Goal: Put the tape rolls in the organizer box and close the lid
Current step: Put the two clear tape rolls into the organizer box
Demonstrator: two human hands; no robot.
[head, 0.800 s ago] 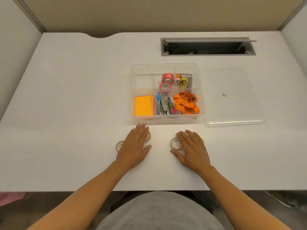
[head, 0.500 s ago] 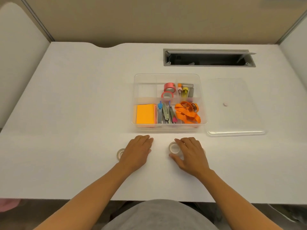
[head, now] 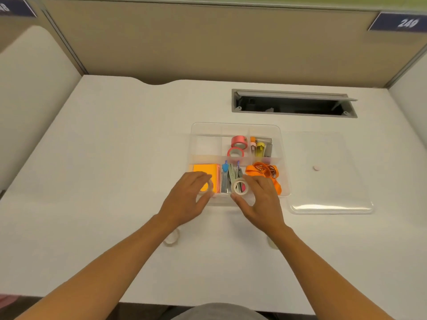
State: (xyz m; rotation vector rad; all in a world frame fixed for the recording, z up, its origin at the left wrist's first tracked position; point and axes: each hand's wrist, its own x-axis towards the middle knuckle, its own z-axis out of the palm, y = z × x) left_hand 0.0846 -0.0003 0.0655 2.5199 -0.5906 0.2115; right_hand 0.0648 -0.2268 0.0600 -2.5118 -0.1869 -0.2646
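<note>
1. The left hand [head: 184, 199] is raised at the near edge of the organizer box [head: 235, 129], its grip clamped on a clear tape roll [head: 207, 187] held between thumb and fingers in front of the orange sticky notes [head: 203, 173]; the roll is partly hidden by the fingers.
2. The right hand [head: 261, 202] is just beside it, its grip clamped on a white tape roll [head: 240, 187] pinched between thumb and fingertips; the roll stands on edge with its hole facing the camera, over the near middle compartment with the metal tools [head: 228, 179].
3. Two more tape rolls lie on the white surface [head: 104, 181] nearer the person; one [head: 172, 237] shows beside the left forearm, the other [head: 272, 243] is mostly hidden behind the right wrist.
4. Inside the box, two pink tape rolls [head: 238, 146] sit in the far middle compartment; orange straps [head: 263, 173] fill the near right one; the far left compartment looks bare.
5. The clear lid [head: 323, 181] lies flat on the surface, touching or just beside the right side of the box; the box is open.
</note>
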